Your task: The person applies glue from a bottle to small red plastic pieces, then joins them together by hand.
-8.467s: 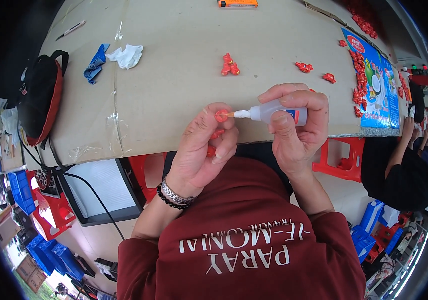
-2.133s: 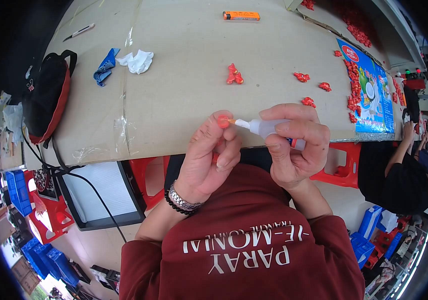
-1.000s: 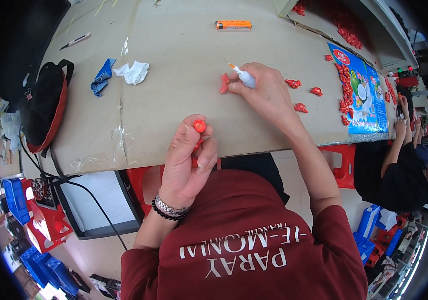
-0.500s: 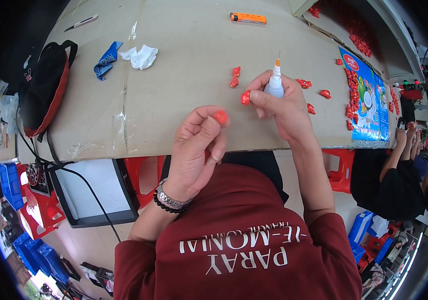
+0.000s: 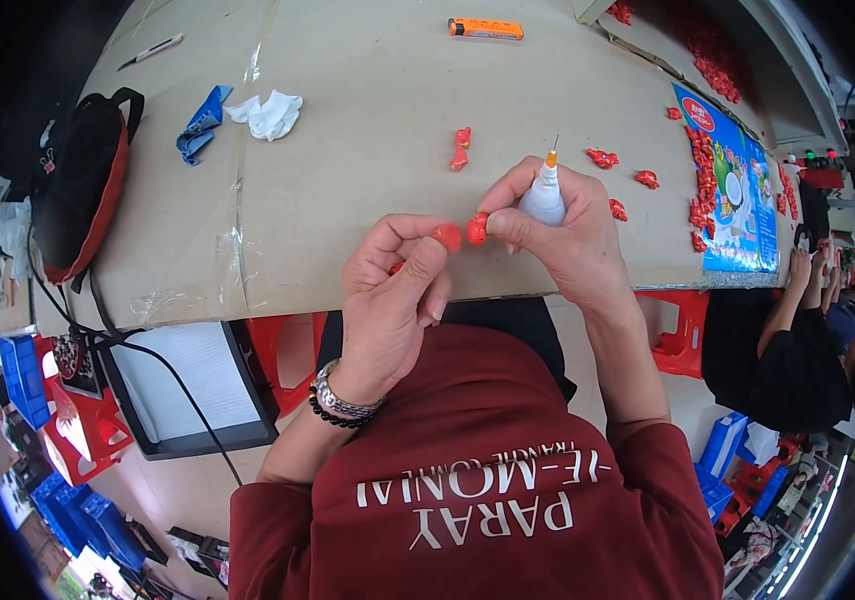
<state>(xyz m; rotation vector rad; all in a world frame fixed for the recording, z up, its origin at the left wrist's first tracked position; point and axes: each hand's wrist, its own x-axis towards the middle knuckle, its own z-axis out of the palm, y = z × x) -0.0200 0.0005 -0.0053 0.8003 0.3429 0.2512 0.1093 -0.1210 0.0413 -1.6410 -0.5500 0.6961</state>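
Observation:
My left hand (image 5: 388,290) is closed, with a small round red piece (image 5: 447,237) pinched between thumb and forefinger. A bit of another red piece (image 5: 397,268) shows among its fingers. With thumb and fingertips, my right hand (image 5: 573,225) grips a shiny red figure-like piece (image 5: 477,228), close beside the left one; whether they touch I cannot tell. The same hand holds a white squeeze bottle (image 5: 545,203), upright, with an orange collar and thin needle tip pointing away. Two small red pieces (image 5: 462,148) lie on the table beyond my hands.
Several red pieces (image 5: 648,179) lie to the right, more in rows on a blue printed sheet (image 5: 748,235). An orange box cutter (image 5: 486,29), crumpled tissue (image 5: 275,115), blue wrapper (image 5: 203,125), pen-like tool (image 5: 152,51) and black-red bag (image 5: 98,185) also lie on the table. Another person (image 5: 788,340) sits at right.
My hands have come closer together, bringing the two red pieces nearly end to end. A further red bit now shows in my left hand. The view has shifted slightly.

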